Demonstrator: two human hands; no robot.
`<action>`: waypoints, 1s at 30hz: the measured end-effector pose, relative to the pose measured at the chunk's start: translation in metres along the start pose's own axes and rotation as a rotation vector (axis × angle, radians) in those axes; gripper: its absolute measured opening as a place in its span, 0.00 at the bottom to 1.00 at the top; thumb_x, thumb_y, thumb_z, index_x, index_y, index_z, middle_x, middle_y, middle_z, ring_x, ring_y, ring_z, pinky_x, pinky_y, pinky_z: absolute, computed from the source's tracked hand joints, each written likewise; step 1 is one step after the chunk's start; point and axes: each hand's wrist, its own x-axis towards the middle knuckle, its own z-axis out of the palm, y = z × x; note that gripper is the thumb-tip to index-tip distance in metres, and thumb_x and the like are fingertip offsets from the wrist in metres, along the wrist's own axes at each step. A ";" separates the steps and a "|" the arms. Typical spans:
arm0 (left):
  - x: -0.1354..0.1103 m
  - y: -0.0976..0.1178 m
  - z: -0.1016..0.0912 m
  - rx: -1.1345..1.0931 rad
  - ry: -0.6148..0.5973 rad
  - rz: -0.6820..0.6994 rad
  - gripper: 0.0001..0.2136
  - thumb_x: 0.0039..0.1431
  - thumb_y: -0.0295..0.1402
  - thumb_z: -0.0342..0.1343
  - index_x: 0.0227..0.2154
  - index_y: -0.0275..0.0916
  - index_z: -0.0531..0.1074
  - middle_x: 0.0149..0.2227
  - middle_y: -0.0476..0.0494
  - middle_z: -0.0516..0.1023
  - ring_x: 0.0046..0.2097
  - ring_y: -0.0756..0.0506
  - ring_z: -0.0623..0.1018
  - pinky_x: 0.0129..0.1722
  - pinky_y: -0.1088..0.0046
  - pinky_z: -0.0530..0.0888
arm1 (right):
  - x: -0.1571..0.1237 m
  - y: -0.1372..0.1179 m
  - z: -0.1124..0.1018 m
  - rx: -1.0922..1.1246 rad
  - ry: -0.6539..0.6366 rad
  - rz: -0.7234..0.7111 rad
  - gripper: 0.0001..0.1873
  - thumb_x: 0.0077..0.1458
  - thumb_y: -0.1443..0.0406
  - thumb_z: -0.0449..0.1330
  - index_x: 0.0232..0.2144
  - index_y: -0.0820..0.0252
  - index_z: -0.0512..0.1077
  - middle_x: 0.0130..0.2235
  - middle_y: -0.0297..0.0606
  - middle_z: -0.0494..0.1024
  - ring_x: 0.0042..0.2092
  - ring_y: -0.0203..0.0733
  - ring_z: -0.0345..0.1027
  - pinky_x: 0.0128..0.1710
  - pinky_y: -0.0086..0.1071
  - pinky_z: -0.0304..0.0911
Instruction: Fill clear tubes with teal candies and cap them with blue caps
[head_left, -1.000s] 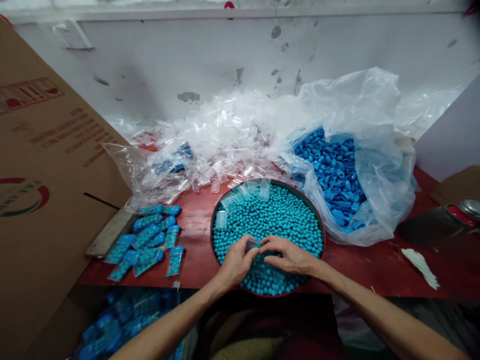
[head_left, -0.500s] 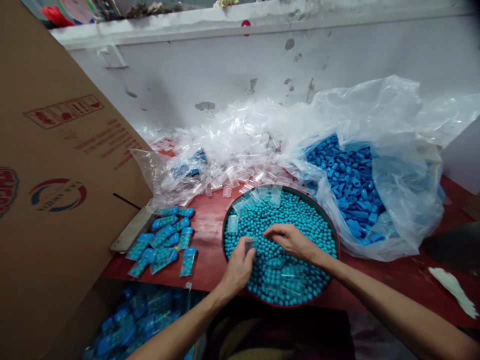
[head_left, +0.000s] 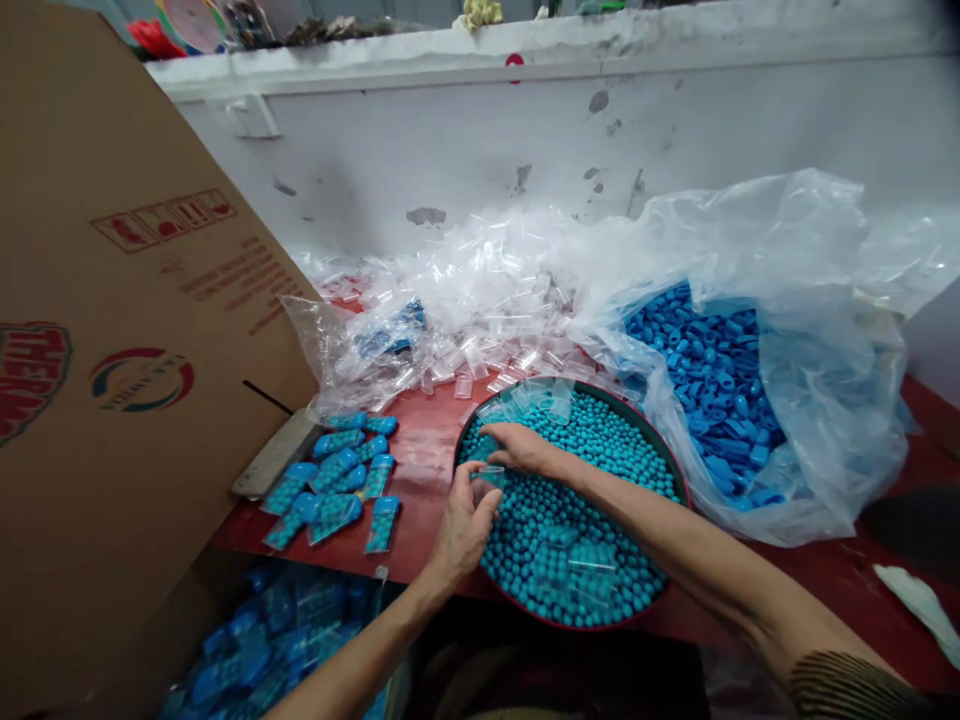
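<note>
Clear vial [head_left: 491, 474] sits pinched in the grip of your left hand [head_left: 463, 528], just near-side of your right hand [head_left: 527, 450], which rests curled on the beads [head_left: 604, 428], its grip state unreadable.

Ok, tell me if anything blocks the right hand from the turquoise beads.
Nothing visible does: the right hand lies directly on the beads, close to the clear tube that the left hand holds.

Small packing workshop: red bench [head_left: 825, 570] against a stained white wall [head_left: 465, 150], heaped clear vials [head_left: 480, 290], bagged blue caps [head_left: 712, 370], cardboard carton [head_left: 112, 330].
</note>
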 end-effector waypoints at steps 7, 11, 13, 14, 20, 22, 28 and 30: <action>0.021 0.010 0.008 0.189 -0.089 0.086 0.15 0.50 0.27 0.45 0.42 0.37 0.58 0.25 0.51 0.65 0.28 0.50 0.68 0.29 0.75 0.65 | -0.070 0.018 -0.035 0.316 0.110 0.337 0.13 0.52 0.67 0.50 0.42 0.62 0.63 0.27 0.31 0.67 0.25 0.33 0.62 0.27 0.28 0.60; 0.027 0.019 0.008 0.466 -0.085 0.163 0.12 0.48 0.27 0.48 0.37 0.39 0.63 0.24 0.52 0.65 0.28 0.50 0.68 0.29 0.76 0.62 | -0.094 0.000 -0.049 0.179 0.329 0.261 0.11 0.51 0.67 0.52 0.39 0.60 0.64 0.31 0.35 0.68 0.34 0.36 0.63 0.36 0.31 0.59; 0.031 0.024 0.007 0.448 -0.128 0.167 0.09 0.47 0.28 0.49 0.34 0.40 0.67 0.22 0.52 0.64 0.27 0.50 0.67 0.27 0.77 0.61 | -0.097 -0.008 -0.050 0.170 0.322 0.156 0.12 0.51 0.69 0.51 0.40 0.59 0.64 0.36 0.37 0.68 0.38 0.38 0.62 0.40 0.33 0.58; 0.034 0.027 0.006 0.414 -0.150 0.168 0.09 0.47 0.29 0.50 0.34 0.40 0.67 0.22 0.53 0.64 0.26 0.51 0.66 0.26 0.78 0.61 | -0.097 -0.011 -0.049 0.177 0.302 0.113 0.13 0.52 0.70 0.51 0.41 0.58 0.65 0.38 0.38 0.68 0.39 0.38 0.62 0.41 0.33 0.58; 0.045 0.039 0.001 0.522 -0.184 0.244 0.09 0.49 0.36 0.50 0.31 0.38 0.67 0.26 0.49 0.68 0.29 0.48 0.69 0.29 0.76 0.63 | -0.105 -0.016 -0.036 0.205 0.247 0.088 0.18 0.52 0.72 0.49 0.46 0.56 0.62 0.40 0.39 0.66 0.43 0.39 0.60 0.44 0.35 0.57; 0.046 0.042 0.001 0.737 -0.153 0.262 0.06 0.48 0.33 0.50 0.29 0.37 0.66 0.28 0.46 0.70 0.32 0.46 0.71 0.31 0.74 0.64 | -0.110 -0.017 -0.031 0.174 0.222 0.115 0.18 0.52 0.72 0.50 0.47 0.58 0.59 0.41 0.40 0.65 0.43 0.40 0.60 0.44 0.35 0.57; 0.054 0.047 0.015 0.910 -0.300 0.215 0.07 0.43 0.21 0.47 0.26 0.35 0.66 0.26 0.40 0.71 0.35 0.41 0.72 0.35 0.67 0.64 | -0.109 -0.013 -0.017 0.118 0.148 0.110 0.14 0.51 0.74 0.48 0.41 0.58 0.62 0.39 0.39 0.66 0.42 0.40 0.61 0.43 0.34 0.57; 0.062 0.044 0.021 0.842 -0.376 0.230 0.06 0.41 0.23 0.50 0.25 0.36 0.67 0.27 0.42 0.72 0.34 0.42 0.72 0.33 0.69 0.64 | -0.107 -0.007 -0.014 0.167 0.176 0.131 0.15 0.50 0.74 0.50 0.41 0.59 0.62 0.39 0.39 0.67 0.41 0.39 0.61 0.42 0.32 0.58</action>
